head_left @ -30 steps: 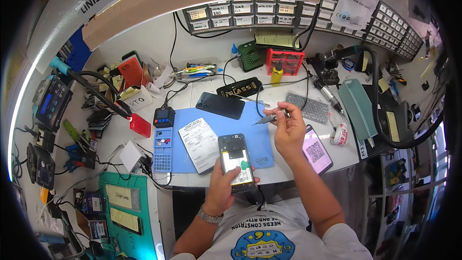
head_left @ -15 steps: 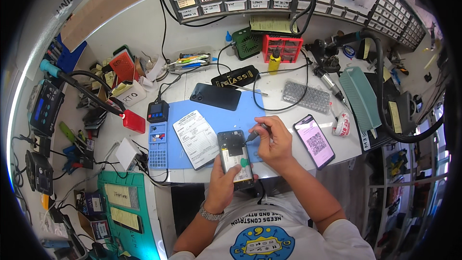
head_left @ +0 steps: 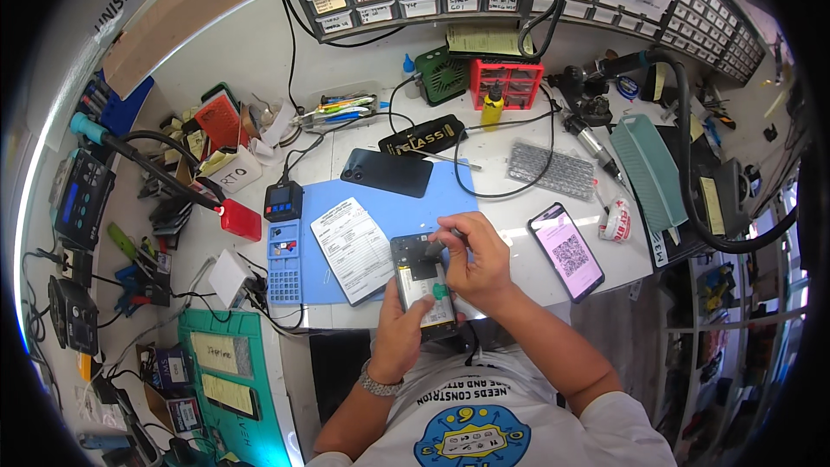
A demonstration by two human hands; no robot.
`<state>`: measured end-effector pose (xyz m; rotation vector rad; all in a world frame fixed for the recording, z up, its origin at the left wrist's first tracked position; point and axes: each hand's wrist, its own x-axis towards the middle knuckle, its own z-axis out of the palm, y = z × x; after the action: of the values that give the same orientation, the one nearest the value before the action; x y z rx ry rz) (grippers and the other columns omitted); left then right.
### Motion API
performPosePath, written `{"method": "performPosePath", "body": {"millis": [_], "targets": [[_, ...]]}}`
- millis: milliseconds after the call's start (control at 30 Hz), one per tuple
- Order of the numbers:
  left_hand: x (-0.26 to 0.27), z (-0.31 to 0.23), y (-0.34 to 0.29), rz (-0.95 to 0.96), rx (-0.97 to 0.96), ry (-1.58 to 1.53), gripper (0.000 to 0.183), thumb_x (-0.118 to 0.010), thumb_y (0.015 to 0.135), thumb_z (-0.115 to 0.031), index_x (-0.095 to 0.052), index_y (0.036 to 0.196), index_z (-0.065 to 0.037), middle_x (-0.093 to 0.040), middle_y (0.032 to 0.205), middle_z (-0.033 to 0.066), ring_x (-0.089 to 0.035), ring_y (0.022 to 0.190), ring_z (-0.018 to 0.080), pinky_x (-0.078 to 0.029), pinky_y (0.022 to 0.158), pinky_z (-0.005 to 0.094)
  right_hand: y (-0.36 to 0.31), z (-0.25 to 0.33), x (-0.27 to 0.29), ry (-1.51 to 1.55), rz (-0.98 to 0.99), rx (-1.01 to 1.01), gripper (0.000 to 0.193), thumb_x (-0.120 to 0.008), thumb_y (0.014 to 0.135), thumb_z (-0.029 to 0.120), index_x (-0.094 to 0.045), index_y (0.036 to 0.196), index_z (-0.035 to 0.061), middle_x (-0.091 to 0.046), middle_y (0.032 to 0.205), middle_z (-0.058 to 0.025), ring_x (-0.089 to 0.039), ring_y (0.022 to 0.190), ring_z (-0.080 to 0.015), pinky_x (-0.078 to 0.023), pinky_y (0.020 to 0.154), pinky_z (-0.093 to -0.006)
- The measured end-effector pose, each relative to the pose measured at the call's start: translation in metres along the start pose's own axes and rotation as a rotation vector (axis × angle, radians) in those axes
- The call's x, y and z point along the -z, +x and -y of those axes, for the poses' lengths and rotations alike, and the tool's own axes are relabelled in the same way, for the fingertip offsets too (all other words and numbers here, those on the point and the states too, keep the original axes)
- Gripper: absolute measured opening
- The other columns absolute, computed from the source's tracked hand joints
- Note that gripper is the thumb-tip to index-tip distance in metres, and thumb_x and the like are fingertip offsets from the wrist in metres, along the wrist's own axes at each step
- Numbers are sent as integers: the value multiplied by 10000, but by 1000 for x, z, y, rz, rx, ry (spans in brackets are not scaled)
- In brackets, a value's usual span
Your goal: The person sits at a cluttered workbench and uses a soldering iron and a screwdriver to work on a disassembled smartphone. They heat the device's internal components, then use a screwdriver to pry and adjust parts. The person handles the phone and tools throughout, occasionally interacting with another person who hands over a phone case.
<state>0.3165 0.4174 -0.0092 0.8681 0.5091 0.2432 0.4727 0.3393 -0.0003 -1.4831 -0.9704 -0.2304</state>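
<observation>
Remotely, I see the left hand (head_left: 399, 329) gripping an opened phone (head_left: 415, 270), the right hand (head_left: 475, 264) pinching a grey tool (head_left: 435, 247), near printed paper (head_left: 350, 246).

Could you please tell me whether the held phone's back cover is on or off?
Off: the phone in the left hand shows its battery.

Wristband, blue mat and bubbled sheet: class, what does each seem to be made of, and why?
Wristband: probably metal; silvery and shiny, with segments like links.
Blue mat: perhaps silicone or rubber; matte, with molded compartments at left.
Bubbled sheet: likely clear plastic; its raised bubbles catch glints.
</observation>
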Motion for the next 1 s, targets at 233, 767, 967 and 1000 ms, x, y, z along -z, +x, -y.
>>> {"method": "performPosePath", "body": {"millis": [233,767,967,1000], "targets": [[-1,-3,-2,-1,7,7,531,-520,1051,30,-339,1547,-25,-635,1326,206,-776,1047,337,-707,867,471,4,5,5,-3,75,120,401,-725,918,-152,-721,1295,-16,-701,1066,-130,-744,870,-227,-633,702,-339],[3,-1,-1,20,-22,-4,526,-512,1028,56,-363,1525,-28,-642,1320,186,-770,1071,312,-690,883,451,-4,2,-8,166,349,-117,826,-683,905,-182,-488,1615,191,-525,1230,-143,-646,968,-254,-610,869,-333],[-8,-10,-4,31,-2,19,503,-501,1051,48,-357,1528,-27,-620,1358,187,-754,1118,314,-702,911,479,-5,-2,-4,212,250,-238,806,-638,966,-156,-350,1667,118,-569,1236,-146,-715,1061,-215,-600,953,-319],[-9,-12,-5,31,-6,22,495,-500,1059,43,-357,1528,-27,-615,1366,185,-751,1127,313,-705,917,487,-3,-2,-4,273,192,-274,806,-618,979,-154,-314,1680,102,-578,1236,-150,-717,1059,-213,-600,956,-320]]}}
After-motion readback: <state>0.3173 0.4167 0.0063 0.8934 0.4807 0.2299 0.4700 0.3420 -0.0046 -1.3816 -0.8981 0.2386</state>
